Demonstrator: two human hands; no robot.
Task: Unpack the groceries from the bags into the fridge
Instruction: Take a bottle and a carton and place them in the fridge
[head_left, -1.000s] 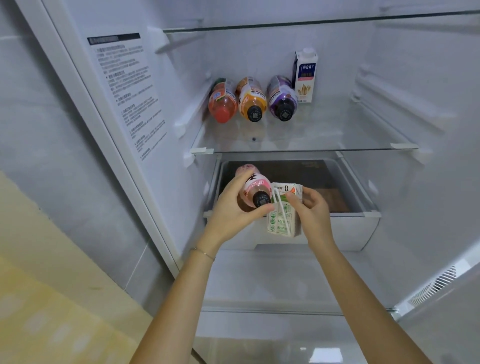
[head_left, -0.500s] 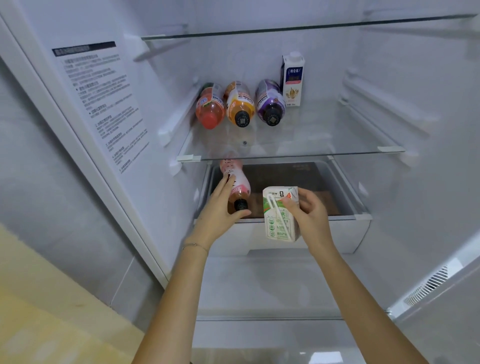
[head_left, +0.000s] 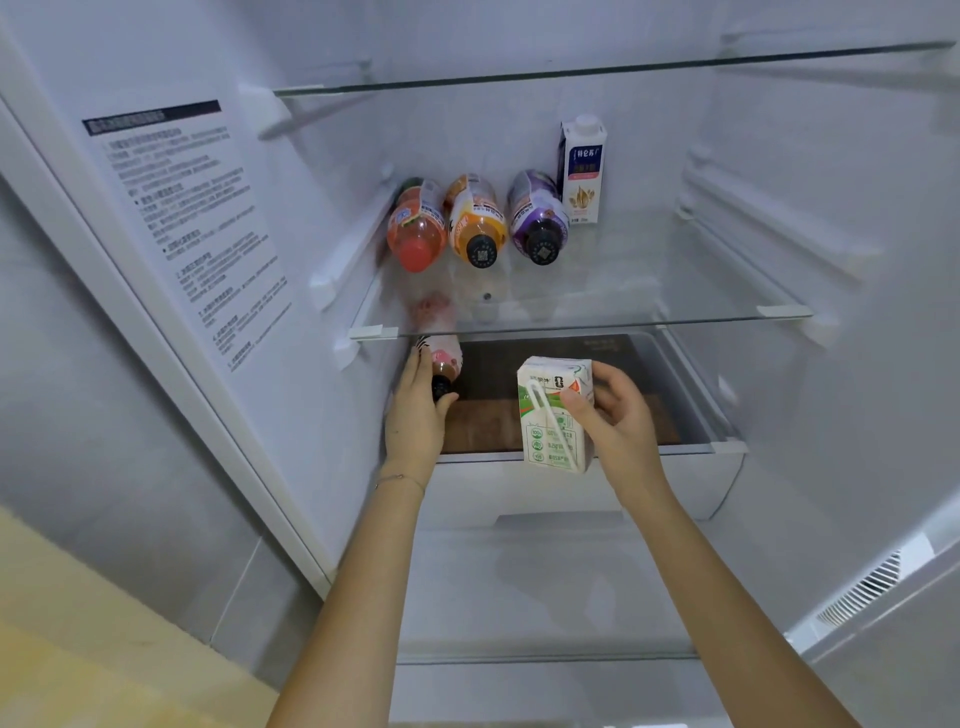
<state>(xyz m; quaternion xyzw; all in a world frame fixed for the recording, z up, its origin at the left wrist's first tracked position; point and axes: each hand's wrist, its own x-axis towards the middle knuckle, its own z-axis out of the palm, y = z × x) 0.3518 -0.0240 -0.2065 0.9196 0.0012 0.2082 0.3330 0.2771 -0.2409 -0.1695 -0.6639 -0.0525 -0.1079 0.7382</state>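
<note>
While your left hand (head_left: 415, 421) reaches into the left end of the drawer (head_left: 665, 486), its fingers run along the pink bottle (head_left: 445, 358) and the thumb hooks under the black cap, so it holds the bottle. Bottle lies on its side, cap toward you, far end under the front edge of the glass shelf (head_left: 597, 323). Your right hand (head_left: 618, 423) pinches the green-and-white carton (head_left: 550, 415), thumb on the front face, fingers curled behind. Carton is upright, in the air over the drawer front. On the shelf: red bottle (head_left: 415, 228), orange bottle (head_left: 475, 223) and purple bottle (head_left: 537, 218) lie side by side, with the tall white carton (head_left: 582, 166) upright just right of purple
</note>
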